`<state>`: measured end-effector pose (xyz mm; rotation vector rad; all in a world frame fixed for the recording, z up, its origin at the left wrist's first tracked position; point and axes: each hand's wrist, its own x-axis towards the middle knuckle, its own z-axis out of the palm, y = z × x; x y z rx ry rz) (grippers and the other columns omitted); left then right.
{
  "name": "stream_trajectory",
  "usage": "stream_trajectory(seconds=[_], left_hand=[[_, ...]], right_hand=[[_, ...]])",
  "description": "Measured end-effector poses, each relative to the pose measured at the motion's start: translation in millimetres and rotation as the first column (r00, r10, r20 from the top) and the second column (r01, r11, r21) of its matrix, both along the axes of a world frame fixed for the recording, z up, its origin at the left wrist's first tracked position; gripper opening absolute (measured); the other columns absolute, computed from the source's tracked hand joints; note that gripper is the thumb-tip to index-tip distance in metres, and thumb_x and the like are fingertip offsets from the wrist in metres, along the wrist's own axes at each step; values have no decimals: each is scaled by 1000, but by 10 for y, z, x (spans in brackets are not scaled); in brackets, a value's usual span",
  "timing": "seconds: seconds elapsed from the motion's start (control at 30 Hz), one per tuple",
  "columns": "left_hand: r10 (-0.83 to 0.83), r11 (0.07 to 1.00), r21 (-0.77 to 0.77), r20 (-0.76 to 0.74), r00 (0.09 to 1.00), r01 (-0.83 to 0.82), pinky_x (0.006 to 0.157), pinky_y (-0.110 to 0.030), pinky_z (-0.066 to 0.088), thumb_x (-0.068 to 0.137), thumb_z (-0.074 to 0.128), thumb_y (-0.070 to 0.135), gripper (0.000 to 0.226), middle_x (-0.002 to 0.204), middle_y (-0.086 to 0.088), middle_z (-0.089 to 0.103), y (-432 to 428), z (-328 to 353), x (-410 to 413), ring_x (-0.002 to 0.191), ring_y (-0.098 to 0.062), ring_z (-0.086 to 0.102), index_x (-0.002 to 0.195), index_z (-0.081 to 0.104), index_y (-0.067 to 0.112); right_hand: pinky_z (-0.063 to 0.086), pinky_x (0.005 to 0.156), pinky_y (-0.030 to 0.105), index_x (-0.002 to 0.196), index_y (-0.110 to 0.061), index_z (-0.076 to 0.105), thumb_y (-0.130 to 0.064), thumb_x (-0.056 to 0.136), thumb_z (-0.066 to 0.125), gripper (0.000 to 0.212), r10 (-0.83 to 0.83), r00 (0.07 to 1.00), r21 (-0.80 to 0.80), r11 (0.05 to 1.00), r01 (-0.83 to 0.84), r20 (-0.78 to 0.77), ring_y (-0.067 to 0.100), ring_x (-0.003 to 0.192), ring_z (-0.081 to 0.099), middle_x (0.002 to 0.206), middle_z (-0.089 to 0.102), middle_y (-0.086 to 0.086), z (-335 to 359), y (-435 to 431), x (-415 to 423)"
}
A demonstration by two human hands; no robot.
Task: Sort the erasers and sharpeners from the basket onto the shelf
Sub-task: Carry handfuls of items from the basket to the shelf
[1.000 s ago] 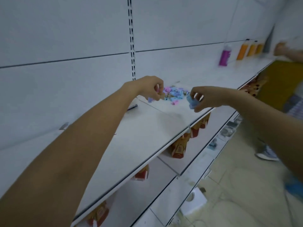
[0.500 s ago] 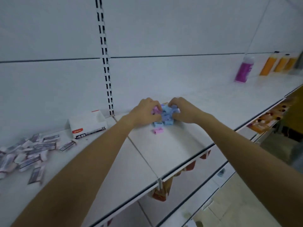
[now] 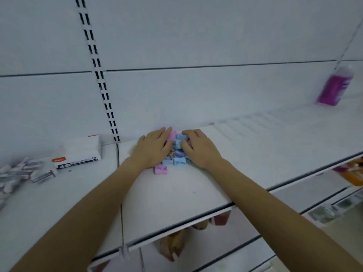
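Here, the left hand (image 3: 152, 149) with flat, released fingers (image 3: 162, 134) and the right hand (image 3: 198, 148) with loosely bent fingers press against the sharpener pile (image 3: 177, 157) on the shelf (image 3: 196, 193).

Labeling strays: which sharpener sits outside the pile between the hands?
The pink sharpener, lying alone nearest the front edge of the shelf. The other sharpeners are bunched between the left hand and right hand.

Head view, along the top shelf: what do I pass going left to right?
Loose erasers → 4B eraser box → left hand → pile of sharpeners → right hand → purple bottle.
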<state>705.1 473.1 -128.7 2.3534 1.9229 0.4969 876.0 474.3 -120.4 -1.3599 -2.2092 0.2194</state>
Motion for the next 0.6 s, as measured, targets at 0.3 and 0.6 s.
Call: stream_trajectory(seconds=[0.3,0.6], left_hand=[[-151,987,20,469,870,161,115,-25,4,94,30,49,62,155,9,6,-160,75,135,141,-4,6,144,-3,32],[45,985,-173,273,961,3,115,-37,13,100,25,37,49,156,2,14,-319,123,110,142,-18,15,147,18,24]], right_hand=[[34,91,38,120,-2,51,-37,95,30,48,-253,965,94,961,259,-66,35,111,41,124,39,19,-30,22,23],[2,111,34,138,-22,37,-37,91,11,55,-30,957,134,991,-9,289,13,136,25,145,37,-4,-77,-13,37]])
